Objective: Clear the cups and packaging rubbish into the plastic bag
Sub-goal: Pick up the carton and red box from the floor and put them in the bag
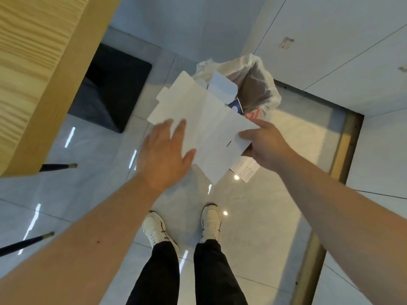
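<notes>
Above the floor (253, 227), one flattened white carton (204, 126) is held over the edge of one open plastic bag (259, 69). Right hand (264, 144) pinches its near corner between thumb and fingers; left hand (165, 155) lies spread, fingers apart, on its left side. Two shoes (211, 221) stand below, beside one wooden surface (33, 62).

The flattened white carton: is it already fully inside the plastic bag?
No. The flattened white carton is above the floor, pinched at its edge by the right hand, with only its far flap over the open plastic bag.
</notes>
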